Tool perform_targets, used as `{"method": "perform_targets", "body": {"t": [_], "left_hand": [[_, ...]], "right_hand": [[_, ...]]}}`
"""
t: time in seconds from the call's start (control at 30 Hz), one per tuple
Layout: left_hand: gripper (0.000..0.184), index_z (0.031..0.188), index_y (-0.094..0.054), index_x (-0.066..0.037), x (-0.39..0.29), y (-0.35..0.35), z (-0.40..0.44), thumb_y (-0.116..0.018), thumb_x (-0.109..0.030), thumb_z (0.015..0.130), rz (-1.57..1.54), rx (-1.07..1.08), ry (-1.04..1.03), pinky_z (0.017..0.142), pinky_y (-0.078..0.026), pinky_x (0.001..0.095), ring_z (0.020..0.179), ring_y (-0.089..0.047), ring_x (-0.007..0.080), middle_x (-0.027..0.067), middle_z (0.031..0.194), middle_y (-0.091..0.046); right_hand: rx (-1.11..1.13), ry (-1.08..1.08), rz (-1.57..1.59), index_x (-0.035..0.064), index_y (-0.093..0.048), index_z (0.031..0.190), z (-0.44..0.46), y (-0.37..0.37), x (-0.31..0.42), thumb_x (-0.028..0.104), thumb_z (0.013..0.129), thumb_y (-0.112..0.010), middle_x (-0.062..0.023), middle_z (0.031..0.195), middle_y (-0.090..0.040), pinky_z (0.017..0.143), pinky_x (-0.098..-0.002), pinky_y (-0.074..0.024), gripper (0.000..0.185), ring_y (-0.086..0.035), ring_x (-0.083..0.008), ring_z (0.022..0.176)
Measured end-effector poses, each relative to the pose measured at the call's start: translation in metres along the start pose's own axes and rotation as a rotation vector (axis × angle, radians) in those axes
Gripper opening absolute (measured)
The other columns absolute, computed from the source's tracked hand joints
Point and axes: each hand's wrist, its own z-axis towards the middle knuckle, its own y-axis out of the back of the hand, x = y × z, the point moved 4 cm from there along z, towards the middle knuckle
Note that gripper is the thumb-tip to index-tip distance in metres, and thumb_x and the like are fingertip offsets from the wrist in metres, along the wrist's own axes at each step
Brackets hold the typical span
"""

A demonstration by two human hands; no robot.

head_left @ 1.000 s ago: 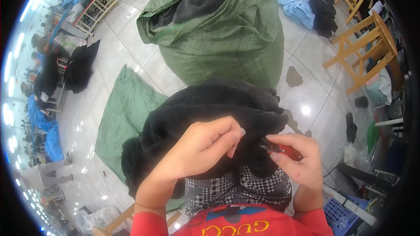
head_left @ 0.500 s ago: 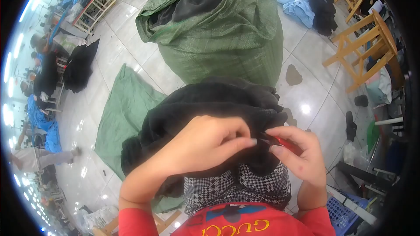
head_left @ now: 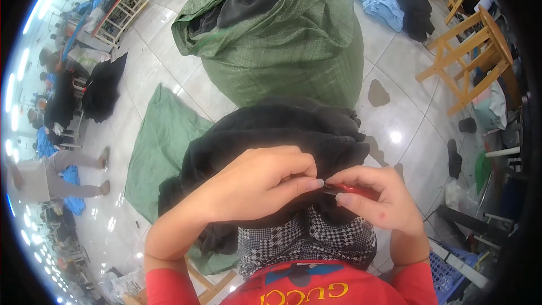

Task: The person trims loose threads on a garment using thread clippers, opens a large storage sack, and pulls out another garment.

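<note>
A bundled black garment (head_left: 265,130) of soft, thick cloth lies across my lap, over checked trousers (head_left: 276,248). My left hand (head_left: 271,178) rests on it with thumb and forefinger pinched together at the cloth; the bit between the fingertips is too small to make out clearly. In my right hand (head_left: 389,197) are small red-handled thread snips (head_left: 361,191), held between thumb and fingers. Their dark tip points left and meets my left fingertips. Part of the handle is hidden in my palm.
A big green woven sack (head_left: 282,62) stuffed with dark cloth stands ahead. Green fabric (head_left: 161,152) lies on the tiled floor to the left. Wooden stools (head_left: 474,62) and a blue basket (head_left: 449,271) are at the right. A person (head_left: 62,178) walks at far left.
My right hand and the snips have moved left, so the tip now meets my left fingertips. The person at far left has stepped further into view.
</note>
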Motion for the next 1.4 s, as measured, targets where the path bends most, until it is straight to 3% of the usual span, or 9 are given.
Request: {"method": "perform_targets", "body": {"t": [0.13, 0.33, 0.6, 1.03, 1.27, 1.4], "left_hand": [[0.012, 0.085, -0.059, -0.005, -0.006, 0.002, -0.001, -0.062, -0.017, 0.088, 0.058, -0.004, 0.182, 0.054, -0.044, 0.0315, 0.057, -0.057, 0.0258, 0.0106, 0.065, -0.056], [0.009, 0.085, -0.06, -0.005, -0.008, 0.003, -0.004, -0.064, -0.014, 0.086, 0.101, -0.077, 0.125, 0.052, -0.044, 0.0309, 0.055, -0.058, 0.0261, 0.0094, 0.062, -0.056], [0.008, 0.085, -0.061, -0.005, -0.006, 0.002, -0.005, -0.065, -0.013, 0.085, 0.086, -0.113, 0.079, 0.051, -0.044, 0.0298, 0.055, -0.059, 0.0256, 0.0094, 0.063, -0.057], [0.009, 0.084, -0.061, -0.005, -0.007, 0.006, -0.007, -0.066, -0.013, 0.085, 0.064, -0.131, 0.081, 0.051, -0.043, 0.0286, 0.054, -0.057, 0.0242, 0.0086, 0.062, -0.056], [0.008, 0.084, -0.062, -0.005, -0.01, 0.006, -0.008, -0.065, -0.013, 0.085, 0.067, -0.141, 0.085, 0.05, -0.043, 0.0281, 0.053, -0.058, 0.0246, 0.0081, 0.061, -0.057], [0.005, 0.084, -0.061, -0.003, -0.007, 0.006, -0.009, -0.063, -0.007, 0.086, -0.026, -0.156, 0.114, 0.051, -0.045, 0.0253, 0.053, -0.059, 0.0163, 0.0058, 0.061, -0.06]], "right_hand": [[-0.009, 0.054, 0.001, -0.0035, -0.064, 0.107, 0.004, -0.001, 0.007, 0.002, 0.086, -0.064, -0.0041, 0.084, -0.066, 0.067, -0.02, -0.0469, 0.021, -0.058, -0.0047, 0.075], [0.011, -0.044, -0.007, -0.0036, -0.065, 0.105, 0.01, 0.001, 0.012, 0.003, 0.086, -0.065, -0.0041, 0.082, -0.066, 0.066, -0.0197, -0.0467, 0.021, -0.058, -0.0049, 0.074], [-0.034, 0.167, -0.279, -0.0013, -0.069, 0.097, 0.016, -0.006, 0.025, 0.005, 0.079, -0.071, -0.0099, 0.073, -0.069, 0.057, -0.0223, -0.0475, 0.019, -0.062, -0.0078, 0.062], [-0.055, 0.145, -0.181, -0.0007, -0.069, 0.097, 0.017, -0.008, 0.028, 0.005, 0.078, -0.071, -0.0101, 0.072, -0.068, 0.058, -0.0234, -0.0485, 0.02, -0.064, -0.01, 0.063], [-0.012, 0.294, -0.539, 0.0052, -0.071, 0.095, 0.022, -0.013, 0.038, 0.01, 0.077, -0.072, -0.009, 0.069, -0.066, 0.051, -0.0274, -0.046, 0.019, -0.062, -0.0195, 0.055], [-0.034, 0.304, -0.552, 0.0056, -0.071, 0.093, 0.022, -0.014, 0.041, 0.01, 0.076, -0.072, -0.01, 0.068, -0.065, 0.053, -0.0269, -0.0479, 0.017, -0.063, -0.0204, 0.057]]}}
